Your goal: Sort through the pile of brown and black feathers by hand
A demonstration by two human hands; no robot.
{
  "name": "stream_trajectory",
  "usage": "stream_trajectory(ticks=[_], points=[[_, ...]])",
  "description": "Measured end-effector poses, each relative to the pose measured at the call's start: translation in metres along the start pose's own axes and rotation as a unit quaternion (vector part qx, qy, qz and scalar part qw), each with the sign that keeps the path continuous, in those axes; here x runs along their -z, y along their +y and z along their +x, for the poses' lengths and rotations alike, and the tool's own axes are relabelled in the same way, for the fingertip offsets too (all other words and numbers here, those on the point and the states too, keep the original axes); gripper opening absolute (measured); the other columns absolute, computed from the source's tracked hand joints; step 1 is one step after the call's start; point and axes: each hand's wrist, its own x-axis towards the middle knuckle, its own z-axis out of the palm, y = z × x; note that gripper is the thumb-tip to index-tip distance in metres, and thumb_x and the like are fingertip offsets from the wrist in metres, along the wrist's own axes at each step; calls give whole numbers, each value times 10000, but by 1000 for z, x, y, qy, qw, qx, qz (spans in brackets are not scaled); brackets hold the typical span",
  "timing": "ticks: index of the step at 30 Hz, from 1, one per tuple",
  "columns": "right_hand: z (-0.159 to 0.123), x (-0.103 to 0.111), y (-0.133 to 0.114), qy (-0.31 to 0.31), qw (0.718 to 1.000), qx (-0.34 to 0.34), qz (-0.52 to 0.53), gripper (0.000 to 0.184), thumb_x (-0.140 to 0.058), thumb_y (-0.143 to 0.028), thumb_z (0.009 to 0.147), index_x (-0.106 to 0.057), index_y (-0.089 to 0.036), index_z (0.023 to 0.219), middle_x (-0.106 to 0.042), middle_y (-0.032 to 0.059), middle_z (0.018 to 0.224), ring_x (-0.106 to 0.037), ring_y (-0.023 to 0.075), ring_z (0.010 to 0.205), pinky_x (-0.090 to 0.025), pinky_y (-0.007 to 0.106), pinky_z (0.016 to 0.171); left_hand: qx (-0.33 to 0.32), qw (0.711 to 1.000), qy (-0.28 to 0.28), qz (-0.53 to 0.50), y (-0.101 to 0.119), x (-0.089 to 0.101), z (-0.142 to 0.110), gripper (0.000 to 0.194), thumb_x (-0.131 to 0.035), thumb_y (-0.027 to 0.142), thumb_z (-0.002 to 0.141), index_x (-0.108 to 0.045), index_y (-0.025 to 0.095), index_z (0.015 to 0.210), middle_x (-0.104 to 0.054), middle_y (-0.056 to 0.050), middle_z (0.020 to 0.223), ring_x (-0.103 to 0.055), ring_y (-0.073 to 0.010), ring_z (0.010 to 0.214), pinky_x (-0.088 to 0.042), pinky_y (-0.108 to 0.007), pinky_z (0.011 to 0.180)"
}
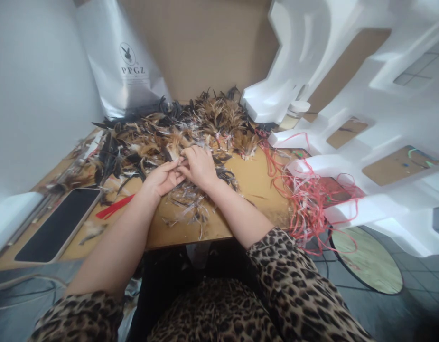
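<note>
My left hand [163, 178] is turned palm up, its thumb and forefinger pinched together. Against its fingertips my right hand [200, 166] closes from above, knuckles up. A light brown feather [173, 151] sticks out at the pinched fingertips; its lower end is hidden by the fingers. Behind both hands a wide heap of brown and black feathers [141, 137] covers the back of the yellowish table [255, 185]. Loose feather scraps [192, 209] lie below my wrists. Bunched brown feathers [222, 114] stand up at the back of the heap.
A phone [60, 225] and red strips [114, 207] lie at the left. Tangled pink-red string [308, 199] hangs over the right edge beside white foam packing [347, 209]. A silver bag [123, 71] and a lidded jar [294, 114] stand behind. A round mirror-like disc [368, 259] is on the floor.
</note>
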Motion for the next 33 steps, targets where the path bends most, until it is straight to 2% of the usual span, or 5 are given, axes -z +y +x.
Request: stream_trajectory(ticks=[10,15,22,29,33], points=[[-1,-5,4,10,999,-27,20,255,-527,-337,815,-559,-186,1017,-586,80,1013,-510,237,1007,-345,367,875,15,1000,10,22,-3,0,0,77,-614,140,780,-674,133,828,-701,-31,739,-656,-111,695,-524,-243,680],[2,-11,15,-18,987,-51,152,263,-571,-273,750,-594,-172,992,-595,59,994,-544,182,935,-410,312,834,-46,993,29,101,-3,3,3,91,-658,138,751,-677,95,828,-719,-88,808,-665,-109,697,-524,-204,653],[8,-8,25,-77,870,-172,456,248,-601,-302,717,-643,-124,885,-638,9,782,-551,92,693,-440,233,715,-87,981,38,168,-3,2,3,121,-712,169,703,-637,73,713,-700,-109,683,-656,-111,592,-480,-149,520],[7,-4,26,-94,825,-176,528,268,-671,-384,656,-635,-118,660,-544,-43,545,-445,56,532,-350,192,548,-84,964,0,251,-3,1,-2,132,-709,188,692,-672,67,655,-679,-106,614,-584,-81,482,-430,-150,460],[6,-2,24,-126,776,-216,580,287,-715,-385,597,-616,-120,638,-552,-44,525,-449,53,502,-352,195,535,-48,957,-44,284,-1,1,-5,201,-728,254,682,-690,63,629,-654,-106,562,-554,-75,453,-424,-153,455]])
